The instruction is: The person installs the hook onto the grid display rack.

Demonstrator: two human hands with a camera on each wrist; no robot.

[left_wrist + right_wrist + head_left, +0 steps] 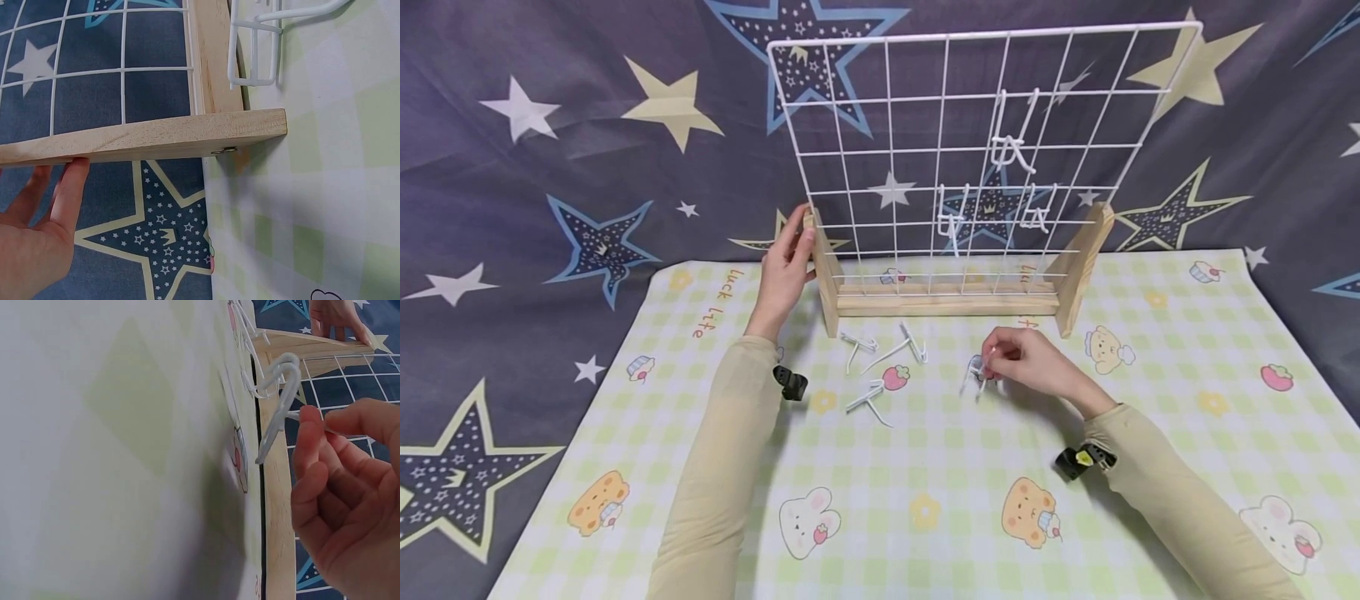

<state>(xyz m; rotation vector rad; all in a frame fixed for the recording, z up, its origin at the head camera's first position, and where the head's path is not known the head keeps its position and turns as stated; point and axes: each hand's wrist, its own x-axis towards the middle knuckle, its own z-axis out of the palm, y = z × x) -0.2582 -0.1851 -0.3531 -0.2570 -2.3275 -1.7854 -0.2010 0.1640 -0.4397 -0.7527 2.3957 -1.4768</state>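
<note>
A white wire grid stands upright in a wooden stand. My left hand rests against the outer side of the stand's left post, fingertips touching the wood. With thumb and index finger, my right hand pinches a white wire hook low over the cloth in front of the stand. Three loose white hooks lie on the cloth at the left: a back one, one beside it and a front one. Three others hang on the grid, including an upper hook.
Lower on the grid hang a middle hook and a right hook. A green checked cloth with cartoon prints covers the table. Behind the stand is a dark star-patterned curtain. The right post bounds the stand.
</note>
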